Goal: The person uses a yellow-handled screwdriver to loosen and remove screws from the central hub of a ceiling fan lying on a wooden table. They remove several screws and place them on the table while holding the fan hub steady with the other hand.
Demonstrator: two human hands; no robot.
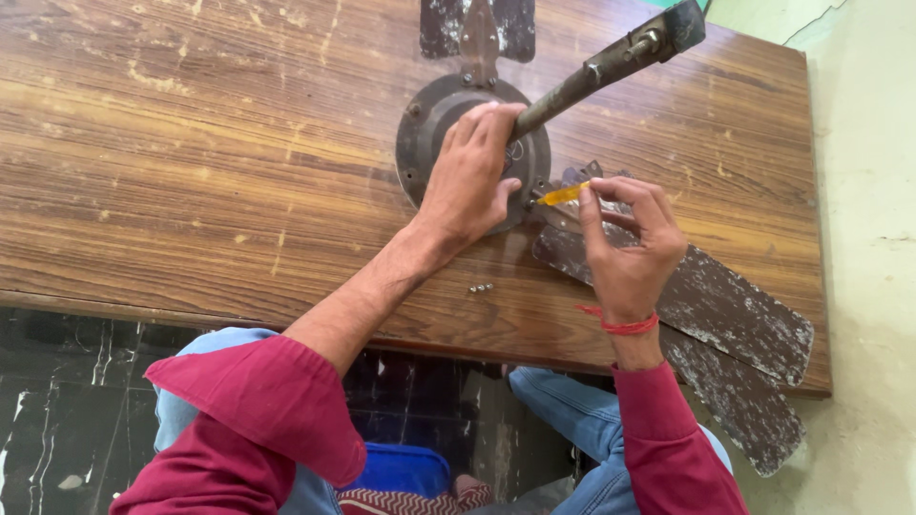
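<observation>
Two hands on rusty round fan motor (429, 124), left hand (469, 176) gripping it, right hand (625, 243) fingers pinching yellow-handled screwdriver (561, 195).

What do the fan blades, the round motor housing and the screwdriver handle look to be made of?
Fan blades: likely painted sheet metal, since the dark coat is flaking in pale patches. Motor housing: probably metal, dull dark brown and grimy, with bolts around its rim. Screwdriver in the right hand: the handle looks like translucent yellow-orange plastic. The left hand rests on the housing.
</observation>
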